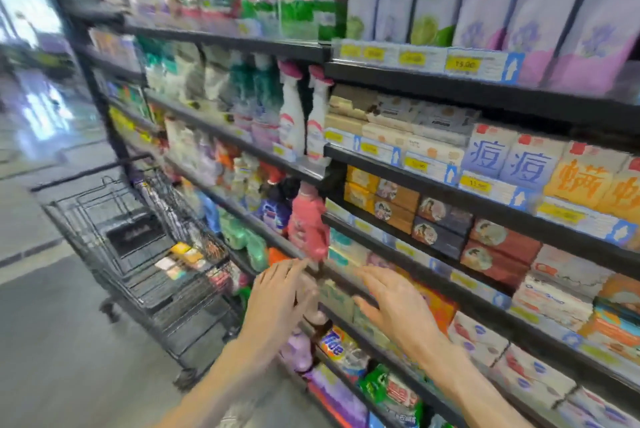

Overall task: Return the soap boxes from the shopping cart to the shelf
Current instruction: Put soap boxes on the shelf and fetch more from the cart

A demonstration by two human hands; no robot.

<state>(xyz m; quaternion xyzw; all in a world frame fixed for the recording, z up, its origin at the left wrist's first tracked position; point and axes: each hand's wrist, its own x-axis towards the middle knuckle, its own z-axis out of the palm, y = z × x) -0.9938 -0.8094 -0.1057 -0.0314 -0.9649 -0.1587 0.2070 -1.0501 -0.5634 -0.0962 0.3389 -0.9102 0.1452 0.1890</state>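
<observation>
Left hand [277,292] and right hand [394,303], fingers spread, holding nothing, at shelf [398,292]; soap boxes [180,259] in cart [114,254], well left.

The shelf [415,164] is standing to my right, and the shopping cart [138,247] is sitting to my left beside it, with soap boxes [180,261] lying in it. My left hand [277,296] and right hand [398,306] are hovering before the lower tiers.

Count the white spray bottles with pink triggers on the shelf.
2. Both stand side by side on the second shelf from the top, at its right end: the left bottle and the right bottle. Blur further left may hide more.
</observation>
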